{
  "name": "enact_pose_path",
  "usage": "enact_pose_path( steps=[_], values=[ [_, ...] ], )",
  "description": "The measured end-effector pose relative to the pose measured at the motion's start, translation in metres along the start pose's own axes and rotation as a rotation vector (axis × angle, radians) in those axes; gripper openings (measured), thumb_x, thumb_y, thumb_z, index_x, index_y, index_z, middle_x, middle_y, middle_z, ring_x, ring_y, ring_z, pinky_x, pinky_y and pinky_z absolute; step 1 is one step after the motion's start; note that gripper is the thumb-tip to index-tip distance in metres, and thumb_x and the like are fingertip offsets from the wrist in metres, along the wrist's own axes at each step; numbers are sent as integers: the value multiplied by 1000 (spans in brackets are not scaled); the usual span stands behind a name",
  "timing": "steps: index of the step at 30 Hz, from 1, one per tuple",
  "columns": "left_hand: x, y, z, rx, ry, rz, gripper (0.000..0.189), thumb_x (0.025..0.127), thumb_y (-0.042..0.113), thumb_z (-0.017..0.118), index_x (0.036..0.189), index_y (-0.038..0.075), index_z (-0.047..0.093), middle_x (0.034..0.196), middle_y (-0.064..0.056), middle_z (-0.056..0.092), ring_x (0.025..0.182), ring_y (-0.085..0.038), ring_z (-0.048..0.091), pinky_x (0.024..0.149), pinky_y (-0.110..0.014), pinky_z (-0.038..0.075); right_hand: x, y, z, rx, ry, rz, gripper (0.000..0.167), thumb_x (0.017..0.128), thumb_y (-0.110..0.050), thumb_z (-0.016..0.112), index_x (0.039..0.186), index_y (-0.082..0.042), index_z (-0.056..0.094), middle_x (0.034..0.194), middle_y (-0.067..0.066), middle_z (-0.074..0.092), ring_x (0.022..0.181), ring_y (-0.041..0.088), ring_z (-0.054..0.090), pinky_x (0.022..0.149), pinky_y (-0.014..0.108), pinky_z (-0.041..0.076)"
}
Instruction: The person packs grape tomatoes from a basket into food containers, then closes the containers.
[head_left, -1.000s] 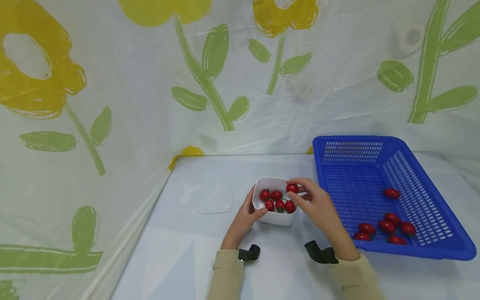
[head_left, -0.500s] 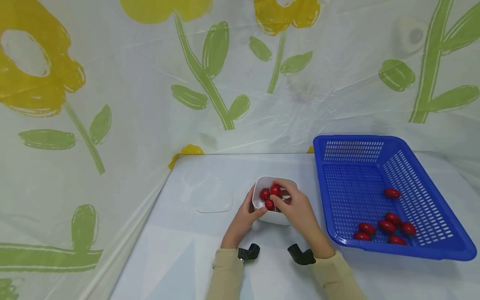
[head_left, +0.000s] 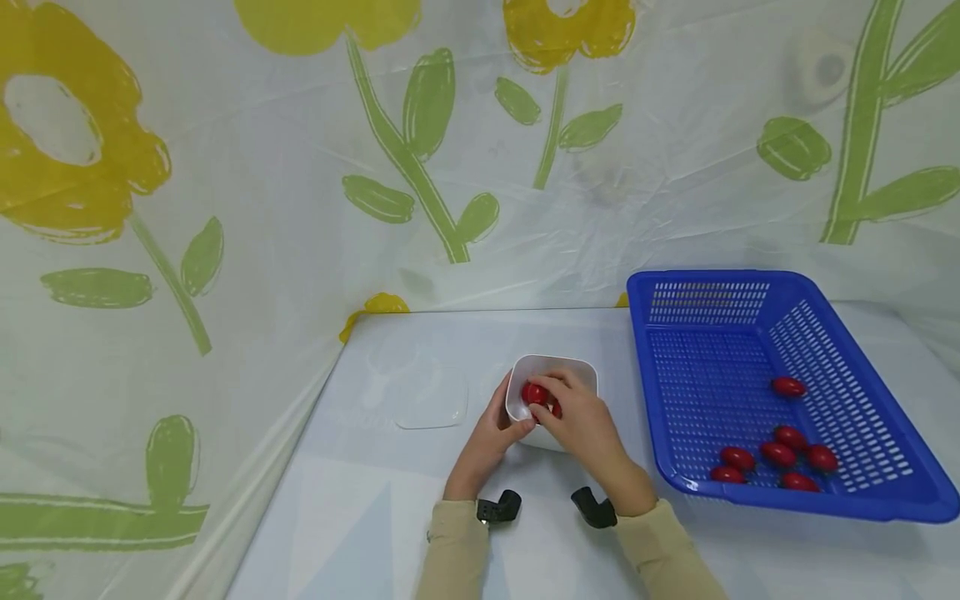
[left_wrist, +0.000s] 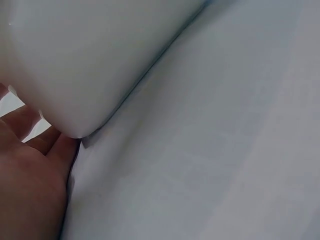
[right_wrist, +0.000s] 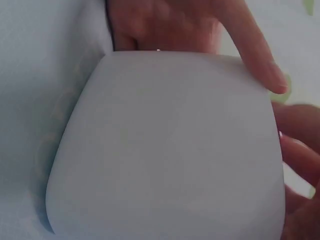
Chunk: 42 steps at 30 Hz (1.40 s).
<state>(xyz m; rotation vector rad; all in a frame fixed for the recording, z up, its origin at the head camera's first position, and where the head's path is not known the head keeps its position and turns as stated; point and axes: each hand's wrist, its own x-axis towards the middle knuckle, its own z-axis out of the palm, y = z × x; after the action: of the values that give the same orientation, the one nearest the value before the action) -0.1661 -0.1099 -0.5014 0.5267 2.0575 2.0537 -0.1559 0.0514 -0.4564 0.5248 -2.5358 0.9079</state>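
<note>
Near the middle of the bench's (head_left: 360, 500) back edge, an open white container (head_left: 546, 439) stands with its mouth facing up. Left hand (head_left: 480, 442): grasping the container, fingers along its left side, thumb at the near-left part of the rim. Right hand (head_left: 581, 421): reached over the rim, grip closed on a small red tomato (head_left: 534, 392) between thumb and fingers, inside the container toward its left wall. More red shows just beneath this hand; the count inside is hidden by the fingers.

At the right side of the bench, well toward the back edge, sits a blue perforated basket (head_left: 701, 375). Seven red tomatoes (head_left: 777, 454) lie in it: a pair and a looser group of four by the near rim, one apart farther back. Toward the back left corner of the bench, a clear flat piece (head_left: 431, 408), rounded at the corners, lies to the left of the container.

Both forearms wear tan sleeves (head_left: 456, 542), with a black device (head_left: 501, 507) at each wrist. Behind the bench hangs a pale sheet (head_left: 285, 108) printed with yellow flowers and green stems. Both wrist views are largely taken up by the container's outer wall and the bench covering.
</note>
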Motion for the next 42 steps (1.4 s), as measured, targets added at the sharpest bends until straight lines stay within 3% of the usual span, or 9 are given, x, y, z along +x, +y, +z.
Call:
enact_pose_path(
  steps=[6, 15, 21, 27, 35, 39, 42],
  values=[
    [0, 1, 0, 33, 1, 7, 74, 85, 27, 60, 144, 22, 15, 145, 5, 19, 131, -18, 21, 102, -41, 26, -3, 2, 4, -152, -17, -76, 37, 73, -26, 73, 109, -18, 65, 107, 1, 59, 84, 18, 60, 64, 35, 53],
    [0, 2, 1, 33, 21, -26, 74, 84, 30, 61, 143, 27, 16, 145, 8, 19, 132, -19, 19, 102, -42, 26, -3, 3, 4, -97, 38, -109, 38, 72, -23, 75, 108, -17, 65, 109, -3, 59, 89, 16, 60, 67, 32, 52],
    [-2, 0, 1, 4, 29, -37, 72, 84, 30, 61, 142, 29, 18, 144, 8, 22, 131, -22, 22, 102, -43, 27, -5, 3, 4, -76, 23, -110, 36, 72, -20, 74, 107, -16, 66, 111, -3, 58, 87, 16, 60, 65, 31, 52],
    [-3, 1, 2, 16, 31, -31, 72, 84, 30, 61, 142, 28, 19, 143, 8, 24, 131, -22, 23, 102, -43, 27, -6, 6, 3, 0, 24, -96, 28, 77, -18, 70, 104, -15, 66, 111, -4, 57, 84, 12, 59, 66, 27, 51],
    [-3, 1, 2, 33, 25, -28, 73, 84, 31, 60, 143, 26, 17, 144, 6, 23, 131, -23, 23, 101, -44, 28, -8, 6, -4, 198, 14, -22, 25, 81, -15, 65, 106, -17, 65, 112, -10, 54, 79, 7, 54, 64, 22, 49],
    [0, -7, 0, 26, 33, -45, 70, 85, 28, 60, 142, 32, 19, 143, 8, 24, 131, -20, 23, 101, -44, 28, -7, 3, -12, 259, 20, -5, 25, 82, -15, 64, 107, -17, 64, 113, -10, 53, 80, 8, 53, 62, 22, 49],
    [3, -17, -2, 44, 52, -62, 67, 86, 27, 59, 139, 39, 21, 141, 13, 25, 130, -16, 25, 100, -44, 29, -6, 0, -20, 294, 16, -13, 24, 83, -16, 63, 108, -18, 64, 116, -10, 52, 91, 10, 52, 65, 24, 50]
  ],
)
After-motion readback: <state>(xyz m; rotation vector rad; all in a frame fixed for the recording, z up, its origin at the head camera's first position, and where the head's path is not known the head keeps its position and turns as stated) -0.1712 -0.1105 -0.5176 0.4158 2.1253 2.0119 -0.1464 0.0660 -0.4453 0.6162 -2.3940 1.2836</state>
